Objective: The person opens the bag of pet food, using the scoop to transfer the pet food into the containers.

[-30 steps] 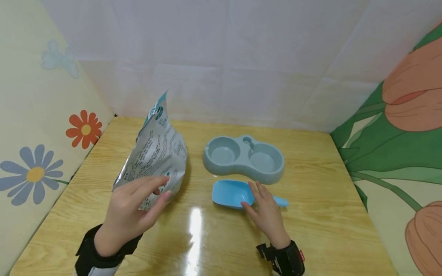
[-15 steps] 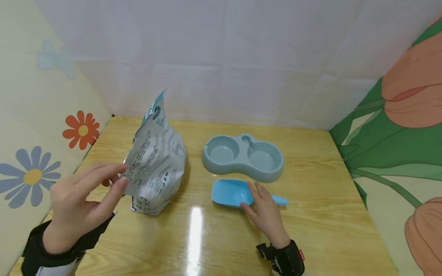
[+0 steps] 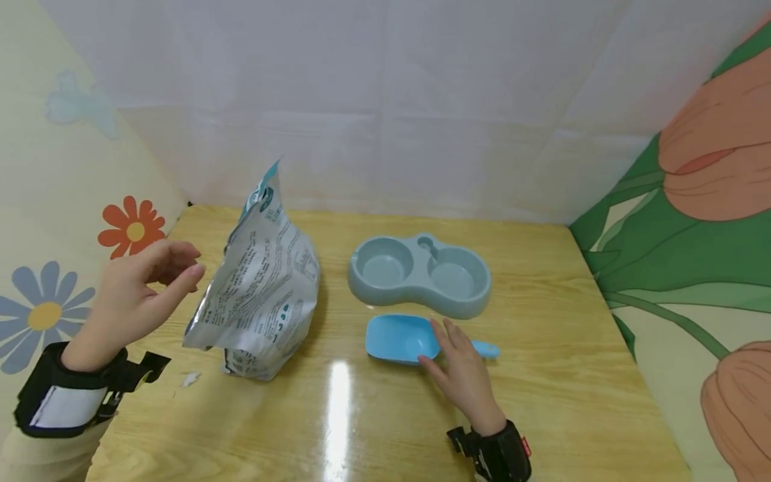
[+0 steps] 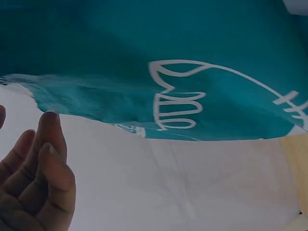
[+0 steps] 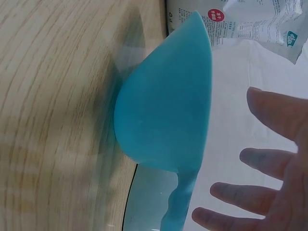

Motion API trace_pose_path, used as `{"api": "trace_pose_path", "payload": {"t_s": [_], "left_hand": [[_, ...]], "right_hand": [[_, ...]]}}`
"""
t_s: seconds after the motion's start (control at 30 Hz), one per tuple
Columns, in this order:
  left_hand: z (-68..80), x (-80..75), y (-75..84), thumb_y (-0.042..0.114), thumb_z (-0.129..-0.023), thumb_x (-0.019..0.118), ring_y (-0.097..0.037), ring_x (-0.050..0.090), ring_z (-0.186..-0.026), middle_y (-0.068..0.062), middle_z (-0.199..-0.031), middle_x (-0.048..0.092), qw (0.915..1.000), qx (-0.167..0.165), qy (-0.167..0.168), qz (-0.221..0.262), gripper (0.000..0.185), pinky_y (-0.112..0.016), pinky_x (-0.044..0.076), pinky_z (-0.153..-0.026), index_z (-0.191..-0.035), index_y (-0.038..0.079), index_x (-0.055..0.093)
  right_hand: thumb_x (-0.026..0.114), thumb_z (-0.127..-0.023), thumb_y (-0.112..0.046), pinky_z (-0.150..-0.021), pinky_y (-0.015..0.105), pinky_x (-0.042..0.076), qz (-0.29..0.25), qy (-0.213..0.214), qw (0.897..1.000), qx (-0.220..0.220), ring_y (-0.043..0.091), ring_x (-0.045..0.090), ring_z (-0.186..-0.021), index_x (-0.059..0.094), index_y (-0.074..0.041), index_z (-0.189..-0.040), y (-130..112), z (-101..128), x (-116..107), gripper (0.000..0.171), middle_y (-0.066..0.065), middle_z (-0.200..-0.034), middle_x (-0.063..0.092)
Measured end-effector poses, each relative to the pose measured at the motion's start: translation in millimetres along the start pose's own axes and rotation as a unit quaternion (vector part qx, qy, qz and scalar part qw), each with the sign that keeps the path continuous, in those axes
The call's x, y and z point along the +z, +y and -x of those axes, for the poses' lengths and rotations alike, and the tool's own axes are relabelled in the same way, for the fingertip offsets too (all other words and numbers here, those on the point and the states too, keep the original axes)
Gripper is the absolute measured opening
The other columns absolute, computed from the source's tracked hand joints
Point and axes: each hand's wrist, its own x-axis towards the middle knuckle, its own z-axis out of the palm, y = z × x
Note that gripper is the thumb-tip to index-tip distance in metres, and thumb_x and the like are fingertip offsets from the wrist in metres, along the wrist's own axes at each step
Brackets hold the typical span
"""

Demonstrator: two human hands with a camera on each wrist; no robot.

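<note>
A silver foil bag [image 3: 265, 288] with printed text stands upright at the left of the table. Its teal face [image 4: 226, 43], with a white fish outline, fills the top of the left wrist view. Beside the bag's left edge hovers my left hand [image 3: 138, 294], fingers loosely bent, nothing between them. My right hand [image 3: 466, 375] is held over the light blue scoop [image 3: 397, 338], its fingers spread and apart from the scoop in the right wrist view. The scoop lies with its handle [image 3: 486, 349] to the right. Behind it sits a grey-blue double bowl [image 3: 421, 274].
A small white scrap [image 3: 190, 379] lies on the wooden table [image 3: 572, 375] near the bag's base. White cloth [image 3: 385, 114] hangs behind. Flower-patterned panels stand at the left [image 3: 36, 201] and right [image 3: 674, 268].
My left hand has moved left and up, from in front of the bag to beside its left edge. The right hand stays over the scoop.
</note>
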Motion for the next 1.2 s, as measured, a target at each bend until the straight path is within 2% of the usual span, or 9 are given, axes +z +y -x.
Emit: {"api": "trace_pose_path", "payload": {"t_s": [0.1, 0.2, 0.33, 0.43, 0.67, 0.77, 0.9, 1.07, 1.2], "left_hand": [[-3.6, 1.8, -8.8, 0.000, -0.082, 0.061, 0.001, 0.053, -0.060, 0.004, -0.073, 0.059, 0.9983, -0.020, -0.050, -0.022, 0.013, -0.013, 0.038, -0.050, -0.095, 0.001, 0.059], [-9.1, 4.5, -14.8, 0.003, -0.089, 0.054, -0.003, 0.053, -0.060, 0.000, -0.072, 0.057, 0.9956, -0.023, -0.090, -0.017, 0.007, -0.016, 0.038, -0.050, -0.096, 0.003, 0.056], [-16.7, 8.4, -18.0, 0.006, -0.092, 0.049, -0.006, 0.051, -0.060, 0.002, -0.070, 0.054, 0.9919, -0.015, -0.126, -0.005, 0.006, -0.018, 0.040, -0.053, -0.094, 0.004, 0.055], [-19.8, 11.7, -18.9, 0.007, -0.093, 0.049, -0.006, 0.046, -0.060, 0.005, -0.069, 0.051, 0.9899, -0.007, -0.142, -0.002, 0.008, -0.020, 0.038, -0.052, -0.095, 0.005, 0.056], [-25.8, 17.1, -21.9, 0.007, -0.094, 0.047, -0.005, 0.042, -0.055, 0.005, -0.063, 0.046, 0.9910, 0.019, -0.132, 0.006, 0.011, -0.020, 0.034, -0.049, -0.087, 0.008, 0.055], [-28.2, 18.0, -21.1, 0.008, -0.094, 0.047, -0.003, 0.040, -0.050, 0.007, -0.060, 0.045, 0.9919, 0.035, -0.122, -0.004, 0.013, -0.020, 0.034, -0.046, -0.083, 0.008, 0.055], [-31.4, 19.6, -18.2, 0.009, -0.093, 0.048, -0.001, 0.034, -0.044, 0.011, -0.055, 0.038, 0.9917, 0.047, -0.112, -0.041, 0.018, -0.021, 0.030, -0.041, -0.075, 0.010, 0.052], [-32.2, 20.9, -15.8, 0.007, -0.091, 0.048, -0.002, 0.028, -0.042, 0.011, -0.053, 0.031, 0.9912, 0.046, -0.108, -0.062, 0.023, -0.022, 0.026, -0.042, -0.069, 0.012, 0.046], [-29.8, 20.8, -16.8, 0.006, -0.090, 0.047, -0.003, 0.029, -0.043, 0.011, -0.053, 0.031, 0.9920, 0.046, -0.105, -0.053, 0.024, -0.022, 0.026, -0.042, -0.067, 0.012, 0.045]], "right_hand": [[0.074, -0.075, -0.021, -0.087, 0.058, 0.037, -0.001, 0.003, 1.000, -0.001, 0.050, 0.042, -0.113, 0.046, 0.002, -0.130, -0.3, -0.1, 0.1, 0.066, 0.032, -0.126, 0.044], [0.074, -0.075, -0.020, -0.087, 0.058, 0.037, 0.002, 0.006, 1.000, -0.001, 0.050, 0.042, -0.113, 0.047, 0.003, -0.129, -0.7, -0.7, -0.4, 0.065, 0.032, -0.126, 0.044], [0.075, -0.074, -0.020, -0.087, 0.057, 0.038, 0.008, 0.016, 1.000, -0.005, 0.049, 0.044, -0.112, 0.048, 0.004, -0.127, -2.1, -2.0, -0.2, 0.064, 0.032, -0.124, 0.045], [0.075, -0.074, -0.019, -0.086, 0.057, 0.039, 0.002, 0.024, 1.000, -0.012, 0.048, 0.045, -0.112, 0.049, 0.005, -0.126, -3.6, -3.9, 0.3, 0.063, 0.032, -0.123, 0.046], [0.075, -0.073, -0.017, -0.086, 0.054, 0.040, -0.029, 0.053, 0.998, -0.036, 0.043, 0.047, -0.111, 0.052, 0.005, -0.123, -7.9, -11.0, 4.3, 0.059, 0.028, -0.120, 0.051], [0.074, -0.074, -0.017, -0.086, 0.049, 0.041, -0.051, 0.076, 0.994, -0.065, 0.039, 0.052, -0.106, 0.058, 0.005, -0.116, -12.6, -17.3, 6.4, 0.050, 0.024, -0.113, 0.057], [0.069, -0.080, -0.021, -0.085, 0.044, 0.044, -0.090, 0.090, 0.985, -0.114, 0.033, 0.057, -0.100, 0.063, 0.003, -0.108, -23.8, -33.5, 7.7, 0.038, 0.018, -0.105, 0.062], [0.065, -0.083, -0.022, -0.081, 0.039, 0.046, -0.110, 0.073, 0.977, -0.165, 0.027, 0.060, -0.095, 0.065, 0.000, -0.104, -43.8, -63.0, 8.9, 0.030, 0.013, -0.099, 0.065], [0.063, -0.085, -0.023, -0.075, 0.033, 0.047, -0.109, 0.038, 0.978, -0.177, 0.021, 0.061, -0.086, 0.068, -0.004, -0.098, -61.2, -84.4, 10.9, 0.024, 0.008, -0.092, 0.067]]}}
